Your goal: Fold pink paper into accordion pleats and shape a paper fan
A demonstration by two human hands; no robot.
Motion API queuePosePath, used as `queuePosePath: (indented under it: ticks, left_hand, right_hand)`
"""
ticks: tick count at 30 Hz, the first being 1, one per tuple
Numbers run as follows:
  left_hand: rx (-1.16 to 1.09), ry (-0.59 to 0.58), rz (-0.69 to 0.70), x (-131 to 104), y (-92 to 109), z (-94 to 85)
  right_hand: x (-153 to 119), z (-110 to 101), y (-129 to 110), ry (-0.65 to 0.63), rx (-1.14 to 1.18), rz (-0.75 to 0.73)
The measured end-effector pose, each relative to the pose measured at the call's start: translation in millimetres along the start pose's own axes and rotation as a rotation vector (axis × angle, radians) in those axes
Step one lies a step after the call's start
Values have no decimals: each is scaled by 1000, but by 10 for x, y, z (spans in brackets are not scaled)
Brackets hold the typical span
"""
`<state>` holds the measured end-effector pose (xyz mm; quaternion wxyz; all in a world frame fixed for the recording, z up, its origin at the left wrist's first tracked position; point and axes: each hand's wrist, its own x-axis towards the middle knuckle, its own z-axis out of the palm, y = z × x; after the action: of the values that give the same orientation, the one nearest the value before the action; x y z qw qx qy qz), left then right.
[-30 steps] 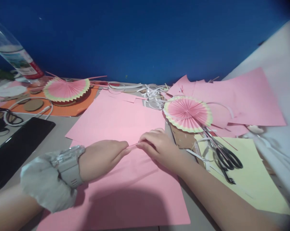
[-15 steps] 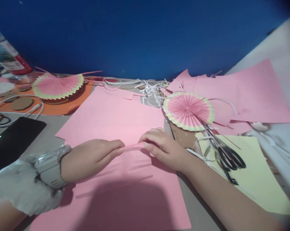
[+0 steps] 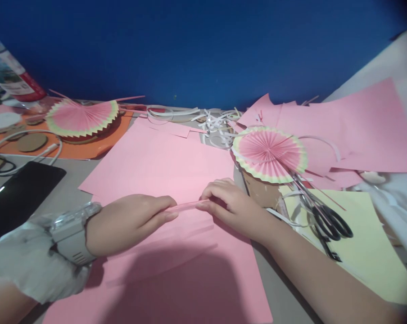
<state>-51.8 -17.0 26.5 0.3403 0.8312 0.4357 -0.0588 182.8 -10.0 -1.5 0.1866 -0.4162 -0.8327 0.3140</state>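
Between my hands runs the narrow folded edge of a pink sheet of paper (image 3: 186, 206). My left hand (image 3: 132, 220), with a grey watch on its wrist, pinches the left end of the fold between thumb and fingers. At the other end, my right hand (image 3: 228, 204) pinches it with thumb and curled fingers. Faint parallel creases show on the paper below the fold. Beneath lies a larger pink sheet (image 3: 250, 288), partly in shadow, and another pink sheet (image 3: 149, 162) reaches beyond my hands.
Right of my hands stand a pleated pink paper rosette (image 3: 269, 150), black-handled scissors (image 3: 328, 220) and a pale yellow sheet (image 3: 362, 252). To the left are a black phone (image 3: 28, 193), a white cable (image 3: 51, 148), another pleated rosette (image 3: 83, 118) and a bottle (image 3: 16, 76). White paper strips (image 3: 219, 123) lie at the back.
My right hand has shifted slightly right, its thumb now lying along the folded edge. A little more of the fold shows between my hands. The view has moved slightly.
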Motion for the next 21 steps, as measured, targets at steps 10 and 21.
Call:
queuePosePath:
  ticks: [10,21]
  left_hand:
    - [27,-5,24,35,-3,-8]
    - [78,-11,47,20,13,49]
  right_hand:
    - [1,8,-12,-47,-122,-81]
    - [-34,46,-131,-71,-162,-139]
